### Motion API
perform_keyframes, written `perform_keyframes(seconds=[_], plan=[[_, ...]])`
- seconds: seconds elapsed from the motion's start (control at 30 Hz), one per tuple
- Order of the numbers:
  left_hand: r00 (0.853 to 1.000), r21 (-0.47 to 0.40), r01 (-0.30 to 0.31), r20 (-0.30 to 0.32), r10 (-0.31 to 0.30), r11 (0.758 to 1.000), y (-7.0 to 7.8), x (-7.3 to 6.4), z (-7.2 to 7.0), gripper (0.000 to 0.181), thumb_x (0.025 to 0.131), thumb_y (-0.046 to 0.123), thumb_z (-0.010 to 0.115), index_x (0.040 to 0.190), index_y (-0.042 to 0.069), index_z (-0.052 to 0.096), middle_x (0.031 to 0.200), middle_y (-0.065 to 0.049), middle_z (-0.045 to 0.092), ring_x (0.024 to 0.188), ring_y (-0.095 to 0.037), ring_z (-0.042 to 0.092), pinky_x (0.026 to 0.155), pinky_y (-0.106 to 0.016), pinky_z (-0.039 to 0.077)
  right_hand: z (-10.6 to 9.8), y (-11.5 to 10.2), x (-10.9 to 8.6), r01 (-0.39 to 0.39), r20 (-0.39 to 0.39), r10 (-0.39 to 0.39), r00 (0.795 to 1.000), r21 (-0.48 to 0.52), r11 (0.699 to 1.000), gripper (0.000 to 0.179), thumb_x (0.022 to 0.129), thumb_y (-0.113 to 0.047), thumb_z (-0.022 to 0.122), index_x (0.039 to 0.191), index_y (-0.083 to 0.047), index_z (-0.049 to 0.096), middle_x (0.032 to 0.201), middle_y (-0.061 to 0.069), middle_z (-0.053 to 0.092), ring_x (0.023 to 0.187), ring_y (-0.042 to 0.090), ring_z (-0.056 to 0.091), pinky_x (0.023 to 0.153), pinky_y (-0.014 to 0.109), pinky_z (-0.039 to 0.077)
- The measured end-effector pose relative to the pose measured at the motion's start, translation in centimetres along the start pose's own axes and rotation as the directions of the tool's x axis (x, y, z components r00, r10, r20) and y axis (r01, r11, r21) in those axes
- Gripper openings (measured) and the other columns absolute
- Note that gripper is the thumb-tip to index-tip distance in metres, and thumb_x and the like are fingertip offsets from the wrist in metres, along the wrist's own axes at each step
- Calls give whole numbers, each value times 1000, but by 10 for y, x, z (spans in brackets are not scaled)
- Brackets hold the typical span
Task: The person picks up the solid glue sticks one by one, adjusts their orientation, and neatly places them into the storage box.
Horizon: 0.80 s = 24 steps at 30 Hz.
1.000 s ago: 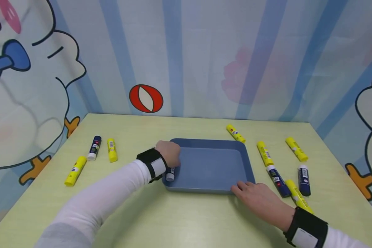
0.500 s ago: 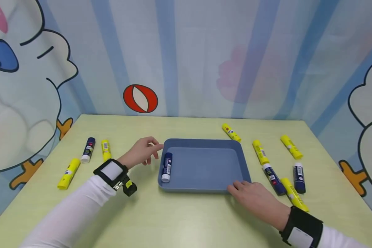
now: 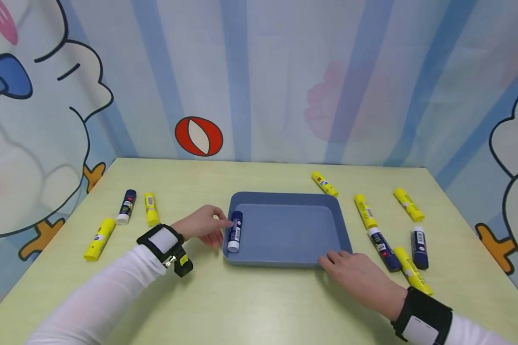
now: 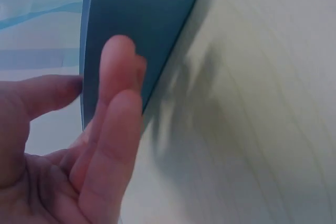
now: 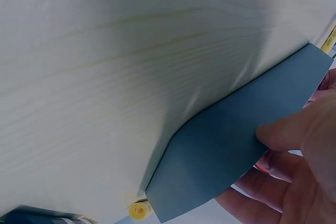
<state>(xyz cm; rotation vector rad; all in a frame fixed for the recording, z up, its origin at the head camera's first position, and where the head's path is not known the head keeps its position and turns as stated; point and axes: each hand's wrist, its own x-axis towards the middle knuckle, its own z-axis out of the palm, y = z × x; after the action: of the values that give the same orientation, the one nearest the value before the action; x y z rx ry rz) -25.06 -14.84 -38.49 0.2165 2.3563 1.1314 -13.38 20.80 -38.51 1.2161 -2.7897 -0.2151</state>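
Observation:
A blue-grey rectangular tray (image 3: 291, 230) lies on the table, with one navy glue stick (image 3: 235, 232) with a white end along its left inner wall. My left hand (image 3: 203, 226) is at the tray's left side, its fingers loosely extended. In the left wrist view, the thumb side reaches the rim while other fingers stand before the tray's outer wall (image 4: 144, 14); firm contact cannot be told. My right hand (image 3: 362, 280) pinches the front right corner. The right wrist view has the thumb on the outer wall (image 5: 226, 135) and the fingers over the rim.
Left of the tray lie a navy glue stick (image 3: 127, 207) and two yellow ones, one nearer (image 3: 100, 239), one farther (image 3: 151, 209). Several yellow and navy glue sticks (image 3: 383, 249) lie on the right. A yellow glue stick (image 3: 324, 184) rests behind the tray. A patterned curtain (image 3: 280, 86) hangs behind.
My left hand has let go of the navy glue stick in the tray, drawn back left over the rim, then lowered to the tray's left side. The right hand stays at its corner.

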Motion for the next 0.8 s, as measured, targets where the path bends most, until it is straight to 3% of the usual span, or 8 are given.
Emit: perform_keyframes(seconds=[0.17, 0.33, 0.6, 0.7, 0.8], plan=[[999, 31, -37, -6, 37, 999, -2, 4, 5, 14, 96, 13, 56, 88, 2, 55, 62, -11, 66, 47, -19, 63, 46, -28, 51, 0, 0, 0, -4, 4, 4, 1000, -2, 1000, 26, 82, 1, 73, 97, -8, 53, 78, 3, 52, 59, 13, 48, 47, 26, 39], [996, 151, -72, -38, 78, 986, -1, 5, 11, 26, 95, 13, 53, 72, 3, 55, 55, -9, 64, 46, -22, 64, 45, -30, 52, 1, 0, 1, -6, -5, 6, 1000, 0, 1000, 26, 82, 1, 72, 97, -9, 53, 78, 2, 51, 59, 13, 46, 46, 26, 38], [996, 180, -54, -64, 66, 982, 4, 1, 13, 29, 96, 12, 56, 68, 3, 54, 54, -9, 63, 46, -22, 64, 45, -29, 51, 1, 1, 1, 1, -31, -1, 1000, -3, 1000, 24, 83, 1, 71, 95, -9, 53, 77, 1, 49, 57, 12, 45, 45, 25, 36], [996, 182, -47, -67, 60, 982, 5, 0, 14, 29, 96, 13, 57, 68, 2, 54, 55, -9, 63, 46, -22, 64, 46, -29, 51, -1, 3, 3, -1, -13, 1, 1000, 34, 999, 21, 84, 0, 70, 96, -9, 56, 76, 0, 50, 55, 10, 43, 43, 24, 34], [996, 183, -44, -73, 58, 982, 6, 0, 15, 29, 96, 13, 57, 69, 2, 54, 55, -9, 63, 46, -22, 64, 45, -29, 51, -10, 8, 6, -26, 46, 19, 999, 157, 987, 17, 86, -5, 70, 99, -10, 60, 78, -3, 53, 55, 6, 42, 44, 23, 35]])
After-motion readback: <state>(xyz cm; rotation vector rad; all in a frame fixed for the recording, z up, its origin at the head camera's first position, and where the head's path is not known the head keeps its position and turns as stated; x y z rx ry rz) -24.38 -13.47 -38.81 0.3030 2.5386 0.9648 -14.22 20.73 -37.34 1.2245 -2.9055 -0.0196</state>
